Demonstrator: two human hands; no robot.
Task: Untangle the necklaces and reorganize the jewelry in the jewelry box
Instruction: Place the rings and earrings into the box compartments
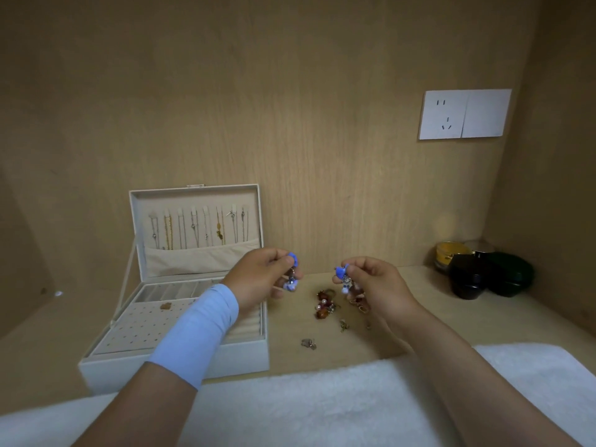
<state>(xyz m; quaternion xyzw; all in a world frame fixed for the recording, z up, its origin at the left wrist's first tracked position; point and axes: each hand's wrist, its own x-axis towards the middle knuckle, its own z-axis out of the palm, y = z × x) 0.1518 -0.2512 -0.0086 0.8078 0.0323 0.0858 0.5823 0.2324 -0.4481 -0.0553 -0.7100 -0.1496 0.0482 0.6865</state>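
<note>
Dim and warm overall, with soft, faint shadows. Brightest at 6 o'clock on white cloth [306, 401], nearly blown out. Murky toward 9 and 12 o'clock. Bowed at edges; slightly soft throughout.

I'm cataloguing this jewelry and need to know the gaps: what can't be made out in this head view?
Head view only.
Left blue charm: left hand fingers cover its top.
Right blue charm: right hand fingers hide part.
Jewelry box tray: the blue sleeve covers part.
Loose pile on the shelf: too small and blurred to separate pieces.
Dark jars: contents unseen.
</note>
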